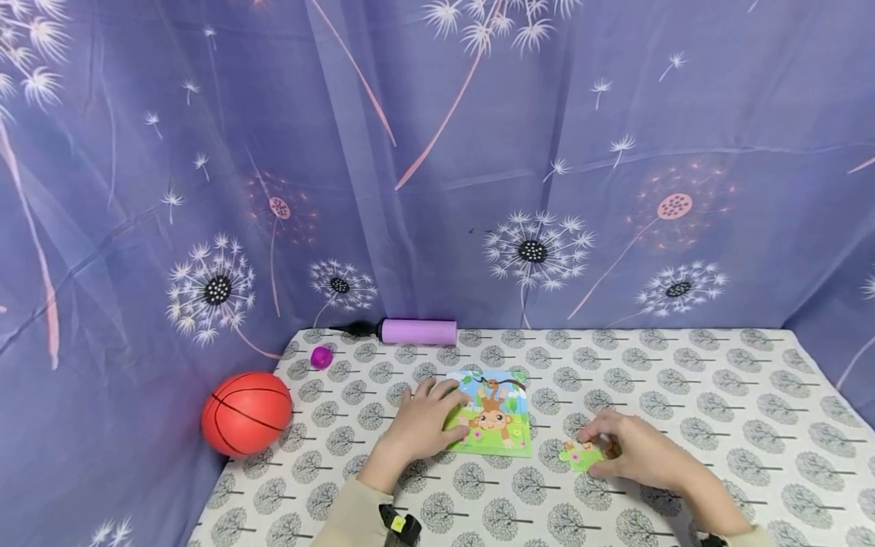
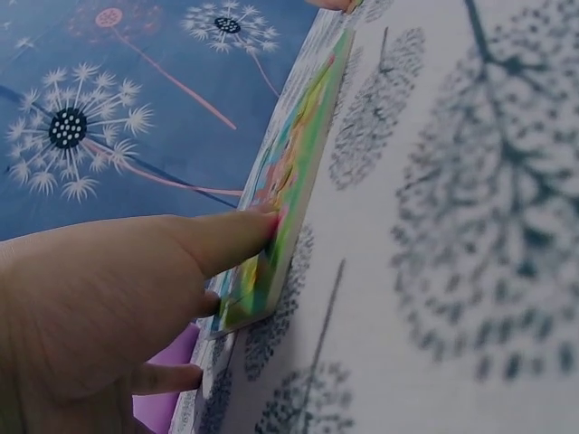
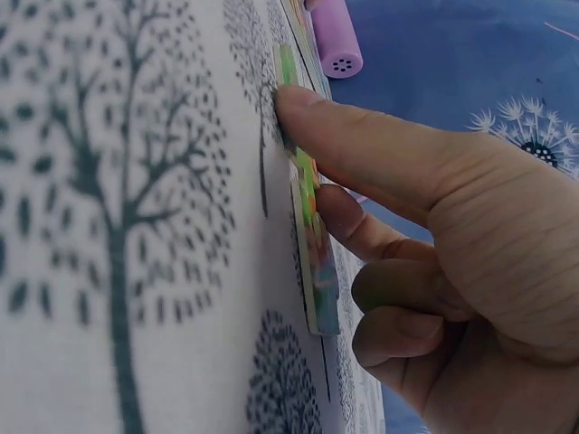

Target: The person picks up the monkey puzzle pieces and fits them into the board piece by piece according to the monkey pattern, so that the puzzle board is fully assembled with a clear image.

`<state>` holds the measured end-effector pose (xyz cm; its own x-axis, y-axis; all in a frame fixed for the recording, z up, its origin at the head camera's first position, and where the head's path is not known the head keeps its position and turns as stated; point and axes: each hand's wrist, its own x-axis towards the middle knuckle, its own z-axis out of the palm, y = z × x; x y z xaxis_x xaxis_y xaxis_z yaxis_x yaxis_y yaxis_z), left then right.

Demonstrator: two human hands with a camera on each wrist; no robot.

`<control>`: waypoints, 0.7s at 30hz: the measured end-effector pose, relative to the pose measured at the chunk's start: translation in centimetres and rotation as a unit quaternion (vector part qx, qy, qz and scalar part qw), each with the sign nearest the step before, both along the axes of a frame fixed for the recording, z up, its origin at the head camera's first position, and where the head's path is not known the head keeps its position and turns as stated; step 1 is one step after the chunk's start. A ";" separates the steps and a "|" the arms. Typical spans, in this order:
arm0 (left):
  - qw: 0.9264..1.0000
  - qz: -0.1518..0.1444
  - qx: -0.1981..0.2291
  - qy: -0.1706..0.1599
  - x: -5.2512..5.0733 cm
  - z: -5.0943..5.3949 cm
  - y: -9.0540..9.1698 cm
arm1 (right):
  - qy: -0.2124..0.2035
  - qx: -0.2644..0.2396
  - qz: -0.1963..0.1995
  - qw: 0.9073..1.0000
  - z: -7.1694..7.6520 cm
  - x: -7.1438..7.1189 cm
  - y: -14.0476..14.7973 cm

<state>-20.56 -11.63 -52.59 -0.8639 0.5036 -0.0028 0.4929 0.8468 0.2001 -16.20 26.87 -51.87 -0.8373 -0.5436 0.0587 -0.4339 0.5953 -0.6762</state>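
A jigsaw puzzle (image 1: pixel 495 422) with a hanging monkey picture lies flat near the middle of the table. My left hand (image 1: pixel 425 422) rests on its left side, fingers spread and thumb touching the surface. From the left wrist view, the thumb presses the face of the puzzle (image 2: pixel 312 149). To the right of the puzzle, my right hand (image 1: pixel 639 448) pinches a green puzzle piece (image 1: pixel 579 456) by its edges between thumb and forefinger. A second puzzle piece (image 3: pixel 317 271) shows beside the fingers in the right wrist view, partly under the hand in the head view.
A purple hand pump (image 1: pixel 418 332) with a black nozzle lies along the table's back edge. Near the back left corner is a small magenta object (image 1: pixel 321 357). A red ball (image 1: pixel 247 414) sits at the left edge. Purple dandelion curtains (image 1: pixel 437 251) surround the tree-patterned tablecloth (image 1: pixel 718 395).
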 end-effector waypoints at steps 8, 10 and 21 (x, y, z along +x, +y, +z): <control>1.000 0.006 0.004 -0.025 -0.6 0.0 0.0 | -0.038 0.005 -0.009 0.999 0.3 0.0 -0.1; 0.999 0.008 0.009 -0.031 -0.7 0.0 0.0 | -0.042 0.001 -0.007 0.999 0.3 0.0 -0.1; 0.999 0.007 0.028 -0.043 -0.8 0.2 -0.3 | -0.064 -0.081 -0.028 0.994 0.2 0.3 0.1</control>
